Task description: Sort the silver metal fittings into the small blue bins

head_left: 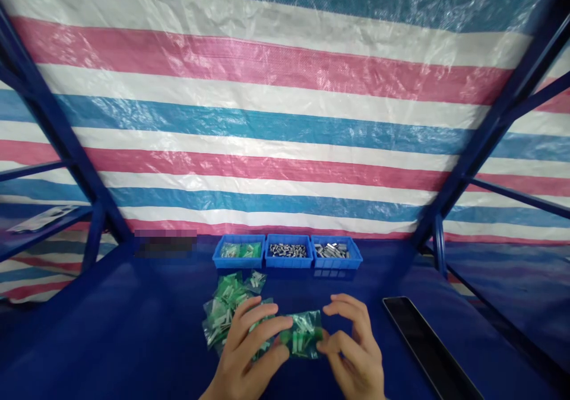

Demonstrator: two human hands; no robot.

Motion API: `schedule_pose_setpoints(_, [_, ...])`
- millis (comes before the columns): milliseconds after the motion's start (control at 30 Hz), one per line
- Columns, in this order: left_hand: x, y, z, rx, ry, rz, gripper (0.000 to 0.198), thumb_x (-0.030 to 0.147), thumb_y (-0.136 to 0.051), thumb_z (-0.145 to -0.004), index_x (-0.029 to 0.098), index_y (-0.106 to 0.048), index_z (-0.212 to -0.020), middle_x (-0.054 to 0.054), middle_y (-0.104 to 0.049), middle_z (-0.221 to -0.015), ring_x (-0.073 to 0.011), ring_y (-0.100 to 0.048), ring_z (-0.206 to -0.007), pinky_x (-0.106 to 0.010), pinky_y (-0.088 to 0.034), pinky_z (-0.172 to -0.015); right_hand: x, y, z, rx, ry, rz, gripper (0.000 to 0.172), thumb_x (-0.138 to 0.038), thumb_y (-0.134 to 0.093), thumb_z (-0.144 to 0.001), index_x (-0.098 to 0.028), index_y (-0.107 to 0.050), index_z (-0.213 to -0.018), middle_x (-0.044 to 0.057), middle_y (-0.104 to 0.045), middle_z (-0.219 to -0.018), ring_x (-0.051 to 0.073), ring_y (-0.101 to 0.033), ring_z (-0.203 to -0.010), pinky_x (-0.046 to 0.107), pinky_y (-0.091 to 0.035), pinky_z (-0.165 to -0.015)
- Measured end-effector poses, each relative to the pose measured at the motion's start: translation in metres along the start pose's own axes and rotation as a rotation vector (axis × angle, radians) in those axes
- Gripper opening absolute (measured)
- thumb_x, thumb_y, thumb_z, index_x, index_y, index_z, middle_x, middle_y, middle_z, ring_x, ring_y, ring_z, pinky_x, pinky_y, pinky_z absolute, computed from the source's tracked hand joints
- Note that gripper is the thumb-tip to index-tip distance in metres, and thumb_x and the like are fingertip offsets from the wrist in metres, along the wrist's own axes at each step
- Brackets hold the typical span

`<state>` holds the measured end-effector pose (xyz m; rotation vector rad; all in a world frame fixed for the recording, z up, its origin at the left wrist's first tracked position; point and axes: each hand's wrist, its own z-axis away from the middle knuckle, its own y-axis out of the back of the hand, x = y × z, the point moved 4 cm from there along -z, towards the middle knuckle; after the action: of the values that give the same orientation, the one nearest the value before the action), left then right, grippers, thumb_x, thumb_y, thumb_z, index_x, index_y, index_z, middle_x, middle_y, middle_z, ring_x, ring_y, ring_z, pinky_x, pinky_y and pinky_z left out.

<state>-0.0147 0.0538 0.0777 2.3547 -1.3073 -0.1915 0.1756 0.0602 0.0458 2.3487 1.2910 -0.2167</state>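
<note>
Small clear plastic bag (head view): the bag [303,333] is spanning the gap between both hands, with green and silvery pieces [299,345] showing through its film.
Lie of the bag: it is sitting to the right of the left fingertips and to the left of the right ones; neither hand is clearly nearer, and covered edges are keeping its long axis from being told.
Left hand: the hand [249,346] is gripping the bag's left edge with thumb and forefinger, its other fingers spreading above.
Right hand: the hand [356,349] is pinching the bag's right edge narrowly, its upper fingers curling free.
Bag pile: a heap of filled bags [229,296] is lying left of the bag, partly behind the left hand.
Left blue bin: the bin [239,263], beyond the bag and to its left, is holding pale and green pieces [249,250].
Middle blue bin: this one [288,263], almost straight beyond the bag, is holding short metal pieces [288,250].
Right blue bin: this one [338,263], beyond and right of the bag, is holding longer silvery pieces [333,250].
Black flat panel: the panel [427,343] is lying well right of the bag.
</note>
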Motion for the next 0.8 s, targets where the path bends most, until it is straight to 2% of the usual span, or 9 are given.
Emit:
schedule_pose_setpoints(167, [-0.007, -0.002, -0.005, -0.106, 0.083, 0.113, 0.033, -0.008, -0.051, -0.08, 0.023, -0.061, -0.075, 0.0, -0.076, -0.094, -0.02, -0.063, -0.111, -0.041, -0.043, -0.106, -0.003, -0.001, -0.008, -0.018, -0.054, -0.104, 0.03, 0.004, -0.053, -0.082, -0.022, -0.059, -0.07, 0.006, -0.065, -0.107, 0.026, -0.056, -0.113, 0.039, -0.05, -0.089])
schedule_pose_setpoints(233, [-0.014, -0.007, -0.005, -0.177, 0.276, 0.245, 0.026, -0.002, -0.054, -0.081, 0.023, -0.06, -0.078, 0.0, -0.075, -0.088, -0.0187, -0.068, -0.099, -0.035, -0.05, -0.096, 0.002, -0.007, -0.002, -0.056, -0.151, -0.187, 0.024, -0.001, -0.057, -0.084, -0.024, -0.061, -0.077, 0.005, -0.07, -0.099, 0.025, -0.06, -0.108, 0.035, -0.053, -0.086])
schedule_pose_setpoints(300, [-0.024, -0.016, 0.003, -0.266, 0.568, 0.375, 0.013, 0.009, -0.059, -0.083, 0.022, -0.06, -0.079, 0.001, -0.071, -0.079, -0.016, -0.07, -0.079, -0.027, -0.055, -0.075, 0.011, -0.016, 0.01, -0.1, -0.314, -0.257, 0.016, -0.01, -0.062, -0.086, -0.024, -0.064, -0.09, 0.004, -0.072, -0.092, 0.023, -0.066, -0.097, 0.03, -0.056, -0.081])
schedule_pose_setpoints(333, [-0.03, -0.021, 0.009, -0.305, 0.71, 0.421, 0.008, 0.016, -0.061, -0.083, 0.022, -0.058, -0.077, 0.002, -0.069, -0.074, -0.015, -0.069, -0.07, -0.024, -0.054, -0.066, 0.017, -0.02, 0.018, -0.11, -0.405, -0.279, 0.016, -0.014, -0.064, -0.087, -0.025, -0.064, -0.098, 0.004, -0.073, -0.092, 0.022, -0.069, -0.093, 0.028, -0.057, -0.08])
schedule_pose_setpoints(400, [-0.046, -0.028, 0.021, -0.33, 0.907, 0.417, 0.015, 0.028, -0.061, -0.083, 0.021, -0.054, -0.072, 0.004, -0.063, -0.064, -0.0138, -0.064, -0.059, -0.022, -0.051, -0.056, 0.024, -0.027, 0.031, -0.11, -0.555, -0.313, 0.02, -0.021, -0.063, -0.09, -0.024, -0.064, -0.109, 0.005, -0.074, -0.097, 0.021, -0.071, -0.092, 0.025, -0.057, -0.08])
schedule_pose_setpoints(533, [-0.112, -0.02, 0.032, -0.224, 1.015, 0.17, 0.02, 0.039, -0.056, -0.085, 0.021, -0.053, -0.077, 0.003, -0.064, -0.066, -0.0168, -0.067, -0.065, -0.024, -0.051, -0.06, 0.027, -0.033, 0.044, -0.057, -0.736, -0.394, 0.02, -0.034, -0.061, -0.092, -0.023, -0.068, -0.107, 0.006, -0.074, -0.101, 0.021, -0.071, -0.097, 0.022, -0.056, -0.084])
schedule_pose_setpoints(633, [-0.179, 0.0, 0.026, -0.184, 1.043, -0.026, 0.012, 0.031, -0.058, -0.086, 0.019, -0.057, -0.086, 0.0, -0.069, -0.079, -0.02, -0.069, -0.082, -0.029, -0.054, -0.075, 0.024, -0.03, 0.043, -0.038, -0.753, -0.402, 0.02, -0.04, -0.063, -0.09, -0.024, -0.072, -0.098, 0.006, -0.074, -0.097, 0.022, -0.071, -0.094, 0.022, -0.055, -0.083])
schedule_pose_setpoints(733, [-0.23, 0.011, 0.018, -0.266, 1.051, -0.206, 0.016, 0.029, -0.062, -0.091, 0.015, -0.062, -0.1, -0.003, -0.069, -0.091, -0.0199, -0.068, -0.086, -0.038, -0.054, -0.081, 0.021, -0.027, 0.042, -0.087, -0.692, -0.389, 0.019, -0.04, -0.063, -0.09, -0.024, -0.073, -0.096, 0.006, -0.074, -0.096, 0.021, -0.07, -0.091, 0.022, -0.055, -0.081])
schedule_pose_setpoints(800, [-0.247, 0.008, 0.019, -0.372, 1.034, -0.286, 0.02, 0.03, -0.063, -0.093, 0.014, -0.064, -0.106, -0.005, -0.069, -0.101, -0.0194, -0.067, -0.088, -0.04, -0.056, -0.08, 0.021, -0.028, 0.043, -0.12, -0.657, -0.389, 0.018, -0.038, -0.062, -0.091, -0.025, -0.073, -0.097, 0.006, -0.073, -0.097, 0.021, -0.07, -0.091, 0.022, -0.055, -0.079])
